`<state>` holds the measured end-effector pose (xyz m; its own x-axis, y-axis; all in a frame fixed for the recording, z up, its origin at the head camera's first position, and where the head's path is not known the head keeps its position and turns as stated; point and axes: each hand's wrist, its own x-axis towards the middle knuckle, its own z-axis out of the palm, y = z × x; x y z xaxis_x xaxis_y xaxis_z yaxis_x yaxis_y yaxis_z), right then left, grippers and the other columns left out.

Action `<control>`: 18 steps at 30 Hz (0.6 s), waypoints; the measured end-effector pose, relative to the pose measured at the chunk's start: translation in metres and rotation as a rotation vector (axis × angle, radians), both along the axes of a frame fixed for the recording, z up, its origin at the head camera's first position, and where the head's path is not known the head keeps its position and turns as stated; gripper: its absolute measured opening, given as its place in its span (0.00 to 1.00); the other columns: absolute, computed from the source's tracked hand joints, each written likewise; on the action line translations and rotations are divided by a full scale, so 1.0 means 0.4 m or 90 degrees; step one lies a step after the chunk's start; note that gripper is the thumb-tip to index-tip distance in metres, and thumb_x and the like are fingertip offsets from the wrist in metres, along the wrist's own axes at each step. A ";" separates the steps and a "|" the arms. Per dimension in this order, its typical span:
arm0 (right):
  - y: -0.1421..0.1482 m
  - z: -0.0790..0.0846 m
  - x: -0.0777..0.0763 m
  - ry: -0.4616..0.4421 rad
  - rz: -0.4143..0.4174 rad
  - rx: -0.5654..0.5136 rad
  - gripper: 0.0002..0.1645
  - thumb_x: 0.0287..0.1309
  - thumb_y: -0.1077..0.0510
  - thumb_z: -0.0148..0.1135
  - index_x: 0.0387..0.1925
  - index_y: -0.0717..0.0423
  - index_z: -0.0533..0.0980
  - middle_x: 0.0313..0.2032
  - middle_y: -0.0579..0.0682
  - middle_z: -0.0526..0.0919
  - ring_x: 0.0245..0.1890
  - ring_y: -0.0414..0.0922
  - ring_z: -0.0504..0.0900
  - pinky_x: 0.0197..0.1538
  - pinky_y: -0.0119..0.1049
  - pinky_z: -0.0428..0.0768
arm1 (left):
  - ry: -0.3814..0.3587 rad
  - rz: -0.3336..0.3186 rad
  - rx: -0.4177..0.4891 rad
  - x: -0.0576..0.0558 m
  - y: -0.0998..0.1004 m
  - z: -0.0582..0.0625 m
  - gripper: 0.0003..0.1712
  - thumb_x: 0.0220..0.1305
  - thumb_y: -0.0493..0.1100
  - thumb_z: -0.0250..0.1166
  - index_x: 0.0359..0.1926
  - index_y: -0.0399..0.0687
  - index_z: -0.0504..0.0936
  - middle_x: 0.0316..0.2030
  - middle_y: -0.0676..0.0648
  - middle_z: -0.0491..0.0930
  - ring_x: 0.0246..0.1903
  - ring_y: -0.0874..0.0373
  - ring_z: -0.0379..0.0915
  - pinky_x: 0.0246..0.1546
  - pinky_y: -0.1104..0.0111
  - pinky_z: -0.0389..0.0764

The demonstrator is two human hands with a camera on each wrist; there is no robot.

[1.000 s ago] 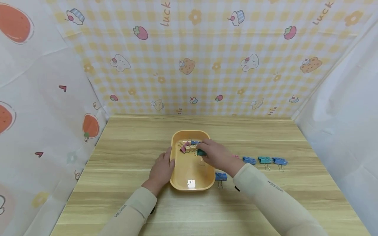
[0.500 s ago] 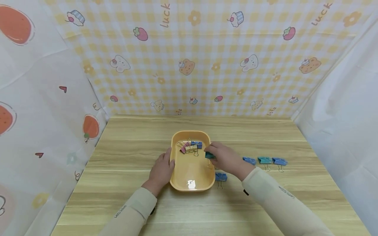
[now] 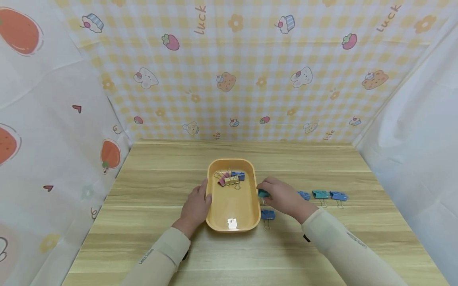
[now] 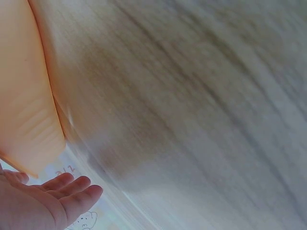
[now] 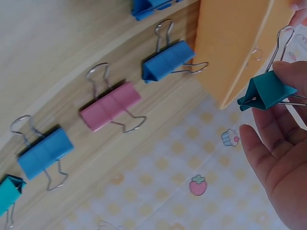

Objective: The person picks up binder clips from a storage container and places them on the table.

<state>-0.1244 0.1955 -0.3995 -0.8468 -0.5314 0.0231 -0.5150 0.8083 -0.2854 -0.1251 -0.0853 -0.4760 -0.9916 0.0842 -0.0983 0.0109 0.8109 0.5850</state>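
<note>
My right hand (image 3: 286,198) pinches a teal binder clip (image 5: 271,91) between thumb and fingers, just outside the right rim of the yellow tray (image 3: 232,206). Beside the tray's left wall lies my left hand (image 3: 193,206), its thumb touching the rim; in the left wrist view the fingers (image 4: 82,199) look extended. Within the tray, a pink clip (image 3: 222,180), a gold clip (image 3: 231,181) and a blue clip (image 3: 238,175) lie together toward the back. Below my right hand sits another blue clip (image 3: 267,215), close to the tray's right side.
A row of clips runs right of the tray: a pink one (image 5: 110,106), a blue one (image 3: 304,195), a teal one (image 3: 321,194) and a blue one (image 3: 338,195). All lie on the wooden table (image 3: 161,159). Patterned cloth (image 3: 236,79) stands behind and at the sides.
My right hand has carried the teal clip from above the tray's inside out to the right, past the rim. The left hand and tray have stayed put.
</note>
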 end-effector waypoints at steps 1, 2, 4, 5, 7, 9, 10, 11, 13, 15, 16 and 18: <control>0.004 -0.002 0.001 -0.003 -0.003 0.002 0.22 0.52 0.63 0.70 0.52 0.57 0.79 0.45 0.47 0.79 0.42 0.41 0.79 0.44 0.35 0.81 | 0.000 0.001 0.000 0.000 0.000 0.000 0.34 0.74 0.50 0.46 0.76 0.48 0.50 0.65 0.32 0.63 0.62 0.34 0.63 0.55 0.42 0.71; 0.007 -0.004 0.002 -0.006 -0.007 0.004 0.22 0.52 0.63 0.70 0.52 0.57 0.79 0.45 0.47 0.79 0.42 0.41 0.79 0.44 0.35 0.82 | -0.001 0.000 0.001 0.000 0.000 0.001 0.34 0.74 0.50 0.46 0.76 0.47 0.50 0.65 0.32 0.63 0.62 0.34 0.63 0.55 0.42 0.71; 0.015 -0.008 0.004 -0.006 -0.013 0.011 0.22 0.52 0.63 0.70 0.52 0.57 0.79 0.45 0.47 0.79 0.43 0.42 0.80 0.45 0.36 0.82 | -0.002 0.000 0.001 0.000 0.001 0.002 0.34 0.74 0.50 0.46 0.76 0.47 0.50 0.65 0.32 0.63 0.62 0.34 0.63 0.55 0.42 0.71; 0.019 -0.010 0.005 -0.007 -0.016 0.013 0.23 0.52 0.63 0.69 0.52 0.57 0.79 0.46 0.48 0.79 0.43 0.42 0.80 0.45 0.36 0.82 | 0.000 -0.002 0.001 0.001 0.001 0.003 0.34 0.74 0.50 0.46 0.76 0.47 0.50 0.65 0.32 0.63 0.61 0.34 0.64 0.55 0.42 0.71; 0.027 -0.013 0.008 -0.010 -0.021 0.013 0.23 0.52 0.64 0.69 0.52 0.57 0.79 0.46 0.48 0.79 0.43 0.43 0.80 0.45 0.37 0.82 | -0.001 -0.003 0.002 0.001 0.001 0.005 0.34 0.74 0.50 0.46 0.76 0.47 0.50 0.65 0.31 0.63 0.61 0.34 0.64 0.55 0.42 0.71; 0.034 -0.016 0.010 -0.014 -0.024 0.014 0.23 0.52 0.64 0.69 0.52 0.58 0.79 0.46 0.49 0.80 0.43 0.44 0.81 0.45 0.37 0.82 | 0.001 -0.004 0.001 0.001 0.000 0.005 0.34 0.74 0.49 0.46 0.76 0.46 0.50 0.65 0.31 0.63 0.61 0.33 0.64 0.55 0.42 0.71; 0.038 -0.018 0.011 -0.014 -0.025 0.014 0.22 0.52 0.64 0.69 0.52 0.58 0.79 0.45 0.49 0.80 0.43 0.44 0.80 0.44 0.37 0.82 | -0.002 -0.003 0.002 0.001 0.000 0.005 0.34 0.74 0.49 0.46 0.76 0.46 0.50 0.65 0.31 0.63 0.61 0.33 0.64 0.55 0.42 0.71; 0.042 -0.019 0.012 -0.018 -0.027 0.013 0.22 0.52 0.65 0.69 0.52 0.58 0.79 0.45 0.49 0.80 0.43 0.44 0.80 0.44 0.37 0.82 | -0.004 -0.002 0.003 0.000 0.000 0.005 0.34 0.74 0.49 0.46 0.76 0.47 0.50 0.65 0.31 0.63 0.62 0.33 0.63 0.56 0.42 0.70; 0.050 -0.023 0.014 -0.018 -0.027 0.012 0.22 0.52 0.65 0.69 0.51 0.59 0.79 0.45 0.49 0.80 0.42 0.44 0.80 0.44 0.37 0.82 | -0.007 0.000 0.006 0.000 0.000 0.006 0.35 0.74 0.50 0.46 0.76 0.48 0.49 0.65 0.31 0.62 0.62 0.33 0.63 0.56 0.42 0.70; 0.059 -0.028 0.017 -0.011 -0.023 0.012 0.22 0.52 0.66 0.69 0.51 0.60 0.79 0.44 0.49 0.80 0.43 0.45 0.81 0.44 0.38 0.82 | -0.010 0.001 0.006 -0.001 0.000 0.006 0.35 0.74 0.50 0.46 0.76 0.48 0.49 0.65 0.31 0.62 0.62 0.34 0.63 0.56 0.42 0.70; 0.064 -0.031 0.018 -0.007 -0.020 0.012 0.21 0.52 0.66 0.69 0.50 0.60 0.80 0.44 0.50 0.80 0.43 0.45 0.81 0.44 0.38 0.82 | -0.013 0.003 0.007 -0.001 0.001 0.006 0.35 0.74 0.51 0.46 0.76 0.49 0.49 0.66 0.31 0.62 0.62 0.34 0.63 0.56 0.42 0.70; 0.072 -0.037 0.022 -0.003 -0.017 0.009 0.21 0.51 0.67 0.69 0.50 0.60 0.80 0.45 0.50 0.81 0.44 0.46 0.81 0.45 0.39 0.82 | -0.009 0.002 0.007 -0.001 0.001 0.007 0.35 0.74 0.50 0.46 0.76 0.48 0.49 0.65 0.31 0.63 0.61 0.33 0.64 0.55 0.42 0.71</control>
<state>-0.1158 0.2244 -0.4141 -0.8608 -0.5088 0.0121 -0.4919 0.8256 -0.2765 -0.1253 -0.0850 -0.4733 -0.9904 0.0820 -0.1109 0.0000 0.8043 0.5942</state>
